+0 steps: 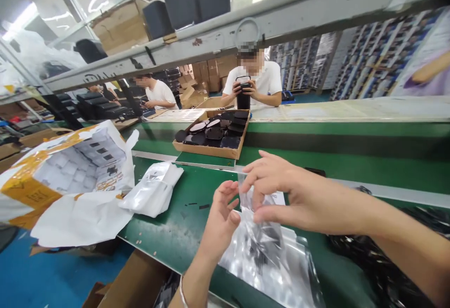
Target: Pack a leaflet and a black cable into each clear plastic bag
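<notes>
Right hand [281, 193] pinches clear bag [267, 237]; left hand [222, 216] beside it, fingers parted. Likely light, limp, slippery; grip near rim.

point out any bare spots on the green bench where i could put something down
One patch of the green bench lies between the white packets and the left hand, bare but for small dark scraps. Another green stretch runs right of the carton, beyond the right hand. Crowded: clear bags under the hands, a dark tangle at the right.
</notes>
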The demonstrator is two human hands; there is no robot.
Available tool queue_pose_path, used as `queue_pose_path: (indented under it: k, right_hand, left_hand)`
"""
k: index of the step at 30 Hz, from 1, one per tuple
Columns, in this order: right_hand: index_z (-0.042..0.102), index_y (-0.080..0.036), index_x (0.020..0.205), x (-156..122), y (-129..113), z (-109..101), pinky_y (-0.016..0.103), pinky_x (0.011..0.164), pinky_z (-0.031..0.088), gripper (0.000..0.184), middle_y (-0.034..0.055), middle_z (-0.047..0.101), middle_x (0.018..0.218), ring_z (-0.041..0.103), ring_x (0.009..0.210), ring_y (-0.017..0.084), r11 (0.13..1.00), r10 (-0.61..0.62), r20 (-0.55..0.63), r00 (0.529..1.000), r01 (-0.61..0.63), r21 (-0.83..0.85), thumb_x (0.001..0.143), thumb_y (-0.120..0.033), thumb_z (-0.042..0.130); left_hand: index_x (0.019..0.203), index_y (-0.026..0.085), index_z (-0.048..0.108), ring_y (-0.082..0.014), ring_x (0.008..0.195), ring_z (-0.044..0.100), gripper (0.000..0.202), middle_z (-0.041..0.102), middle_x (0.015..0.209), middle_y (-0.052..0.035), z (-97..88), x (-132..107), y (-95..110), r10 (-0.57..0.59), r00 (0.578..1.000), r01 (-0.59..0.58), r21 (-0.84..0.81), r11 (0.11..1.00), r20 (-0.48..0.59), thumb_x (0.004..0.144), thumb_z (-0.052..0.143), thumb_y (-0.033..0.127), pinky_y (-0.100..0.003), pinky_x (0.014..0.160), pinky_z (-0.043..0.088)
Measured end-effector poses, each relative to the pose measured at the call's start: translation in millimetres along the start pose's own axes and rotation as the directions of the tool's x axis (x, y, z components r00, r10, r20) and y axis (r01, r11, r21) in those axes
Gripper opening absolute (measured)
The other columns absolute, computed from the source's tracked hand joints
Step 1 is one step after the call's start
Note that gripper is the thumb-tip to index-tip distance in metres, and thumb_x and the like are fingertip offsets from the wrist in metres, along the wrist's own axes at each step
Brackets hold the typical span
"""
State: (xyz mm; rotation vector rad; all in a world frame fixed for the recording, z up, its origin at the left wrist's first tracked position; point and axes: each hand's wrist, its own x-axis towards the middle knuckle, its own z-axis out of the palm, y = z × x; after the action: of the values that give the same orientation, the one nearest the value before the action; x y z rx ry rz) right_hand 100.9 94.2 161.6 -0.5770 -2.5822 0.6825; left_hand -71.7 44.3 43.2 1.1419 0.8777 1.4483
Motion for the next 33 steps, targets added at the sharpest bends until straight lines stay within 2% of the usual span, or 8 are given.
queue_pose_path:
  k: [3, 6, 11, 16, 18, 22, 25, 33]
  right_hand:
    - [0.068, -0.029, 0.072, -13.0, -3.7, -7.9, 0.042, 0.102, 0.032, 0.019, -0.0016, 0.053, 0.130, 0.038, 0.128, 0.025, 0.998, 0.051, 0.081, 0.995, -0.049, -0.027, 0.081, -0.045, 0.061]
    - [0.067, -0.029, 0.067, -36.5, 6.6, -3.5, 0.043, 0.096, 0.040, 0.025, -0.0030, 0.046, 0.139, 0.035, 0.130, 0.031, 0.976, 0.209, 0.089, 0.974, -0.202, -0.081, 0.077, -0.051, 0.061]
    - [0.065, -0.029, 0.064, -73.4, 33.0, 16.7, 0.041, 0.077, 0.050, 0.023, 0.0049, 0.069, 0.089, 0.062, 0.088, 0.030, 0.902, 0.407, 0.043, 0.912, -0.394, -0.174, 0.075, -0.048, 0.061]
    - [0.059, -0.029, 0.114, -97.0, 43.9, 50.9, 0.032, 0.074, 0.053, 0.044, 0.0046, 0.071, 0.097, 0.065, 0.086, 0.025, 0.805, 0.593, -0.327, 0.736, -0.538, 0.250, 0.074, -0.046, 0.063]
    - [0.056, -0.026, 0.119, -99.5, 44.7, 65.3, 0.032, 0.075, 0.054, 0.055, 0.0055, 0.071, 0.098, 0.066, 0.087, 0.024, 0.750, 0.655, -0.319, 0.685, -0.537, 0.386, 0.069, -0.044, 0.068]
    - [0.070, -0.022, 0.087, -97.0, 46.5, 83.1, 0.032, 0.074, 0.053, 0.035, 0.0057, 0.072, 0.084, 0.066, 0.081, 0.024, 0.644, 0.743, -0.248, 0.622, -0.563, 0.518, 0.081, -0.052, 0.053]
    - [0.067, -0.021, 0.107, -97.0, 49.2, 88.8, 0.035, 0.082, 0.052, 0.045, 0.0087, 0.073, 0.096, 0.066, 0.090, 0.025, 0.530, 0.807, -0.254, 0.532, -0.464, 0.710, 0.082, -0.054, 0.051]
    - [0.073, -0.024, 0.077, -102.2, 56.9, 93.8, 0.032, 0.073, 0.053, 0.030, 0.0036, 0.073, 0.081, 0.065, 0.079, 0.024, 0.685, 0.721, -0.333, 0.608, -0.550, 0.479, 0.079, -0.050, 0.056]
  left_hand:
    - [0.116, 0.024, 0.053, -0.0212, 0.090, 0.061, 0.076, 0.063, 0.100, -0.0054, 0.7, 3.3, -3.0, -0.130, 0.982, 0.153, -0.165, 0.974, 0.140, 0.054, 0.079, 0.058, -0.029, 0.075, 0.047]
    - [0.077, 0.016, 0.065, -0.0131, 0.062, 0.058, 0.039, 0.062, 0.065, 0.0011, 6.2, 2.1, -5.3, -0.181, 0.979, 0.191, -0.109, 0.976, 0.094, 0.057, 0.083, 0.045, -0.023, 0.060, 0.043]
    - [0.066, 0.015, 0.070, -0.0170, 0.067, 0.059, 0.027, 0.068, 0.066, -0.0045, 13.6, -3.2, -9.9, -0.111, 0.994, 0.110, 0.167, 0.980, -0.007, 0.075, 0.069, 0.041, -0.027, 0.066, 0.045]
    - [0.068, 0.016, 0.068, -0.0151, 0.066, 0.058, 0.017, 0.066, 0.066, -0.0018, 21.2, -2.8, -15.7, -0.063, 0.992, 0.084, 0.208, 0.975, -0.105, 0.076, 0.067, 0.031, -0.025, 0.063, 0.045]
    - [0.066, 0.016, 0.065, -0.0130, 0.063, 0.056, 0.015, 0.063, 0.064, 0.0005, 24.2, -1.6, -17.9, -0.075, 0.983, 0.103, 0.168, 0.980, -0.165, 0.071, 0.071, 0.029, -0.023, 0.060, 0.044]
    - [0.084, 0.016, 0.064, -0.0151, 0.073, 0.060, 0.025, 0.066, 0.075, -0.0011, 25.6, 0.5, -22.9, -0.141, 0.979, 0.154, 0.089, 0.984, -0.145, 0.065, 0.076, 0.028, -0.023, 0.064, 0.047]
    - [0.083, 0.015, 0.065, -0.0155, 0.074, 0.061, 0.023, 0.068, 0.077, -0.0032, 24.2, 0.8, -27.4, -0.190, 0.975, 0.203, 0.117, 0.972, -0.115, 0.070, 0.073, 0.032, -0.025, 0.069, 0.047]
    - [0.066, 0.015, 0.069, -0.0139, 0.062, 0.058, 0.009, 0.068, 0.065, -0.0015, 23.4, 0.5, -29.7, -0.195, 0.970, 0.222, 0.195, 0.955, -0.144, 0.067, 0.073, 0.024, -0.024, 0.061, 0.045]
